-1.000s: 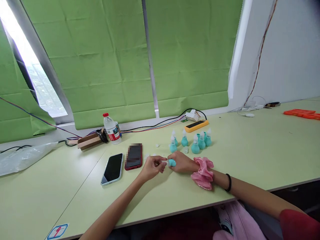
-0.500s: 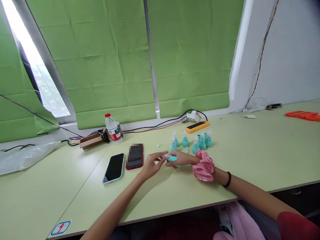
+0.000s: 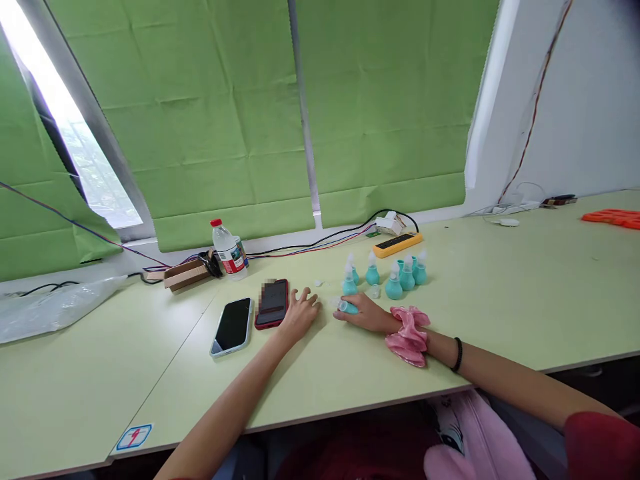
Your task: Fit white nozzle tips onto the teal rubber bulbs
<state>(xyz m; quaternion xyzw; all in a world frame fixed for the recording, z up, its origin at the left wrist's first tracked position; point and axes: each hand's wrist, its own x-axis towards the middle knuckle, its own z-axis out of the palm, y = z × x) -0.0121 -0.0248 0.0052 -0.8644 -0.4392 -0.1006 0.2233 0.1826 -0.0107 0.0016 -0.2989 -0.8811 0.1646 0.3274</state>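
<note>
My right hand (image 3: 367,313) is closed around a teal nasal aspirator bulb (image 3: 349,307), which lies on its side with its clear end pointing left. My left hand (image 3: 300,315) is apart from it, fingers spread low over the table beside the red-cased phone (image 3: 273,304); nothing shows in it. Several more teal aspirator bulbs stand upright just beyond my right hand, among them one with a clear tip (image 3: 349,285) and one farther right (image 3: 394,288). A small clear piece (image 3: 374,291) lies between them. Another small whitish piece (image 3: 319,283) rests beyond my left fingertips.
A phone in a pale case (image 3: 232,327) lies left of the red one. Behind stand a red-capped bottle (image 3: 229,251) and an open cardboard box (image 3: 186,275). A yellow power strip (image 3: 397,245) and cables run along the window. Clear plastic wrap (image 3: 60,310) lies far left.
My left hand has let go of the bulb's clear end and moved away from it, its fingers now spread. My right hand keeps the bulb. The view has shifted slightly.
</note>
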